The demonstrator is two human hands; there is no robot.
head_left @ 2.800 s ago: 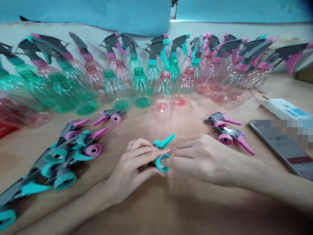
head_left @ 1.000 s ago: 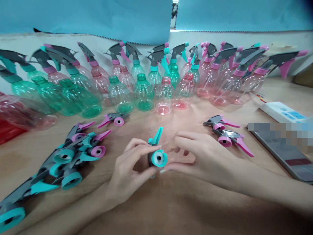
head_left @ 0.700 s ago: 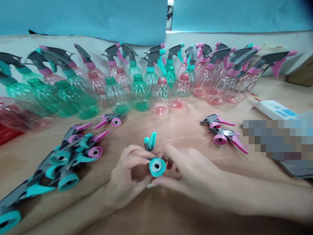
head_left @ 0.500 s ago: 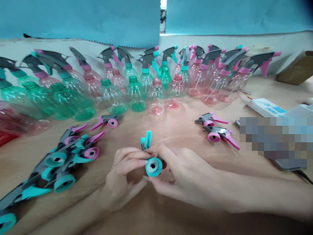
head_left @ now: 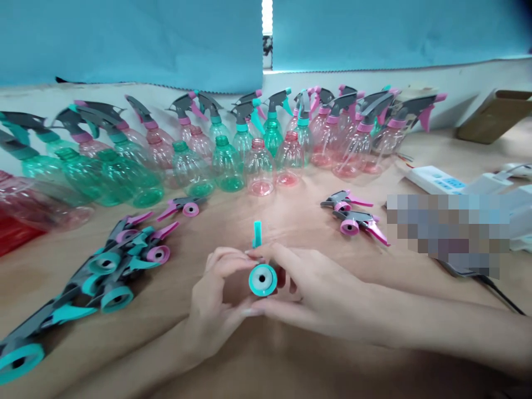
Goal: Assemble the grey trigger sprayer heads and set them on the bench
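Note:
Both of my hands are closed on one spray trigger head [head_left: 263, 280], held over the near middle of the table. Its round turquoise collar faces me, with a dark hole in the centre, and its turquoise lever sticks up behind my fingers. My left hand [head_left: 218, 296] grips it from the left side. From the right, my right hand [head_left: 310, 291] has its thumb under the collar and its fingers over the top. The grey body of the head is mostly hidden by my fingers.
Loose trigger heads [head_left: 106, 263] lie piled at the left, and two pink-collared ones [head_left: 349, 227] at the right. Behind stand several open bottles [head_left: 261, 172] and capped spray bottles [head_left: 359, 147]. A white power strip [head_left: 434, 180] and a blurred-out object [head_left: 449, 233] are at the right.
The trigger head has turned slightly in my hands, so its collar faces me more squarely and its lever stands straighter. The camera view has shifted a little.

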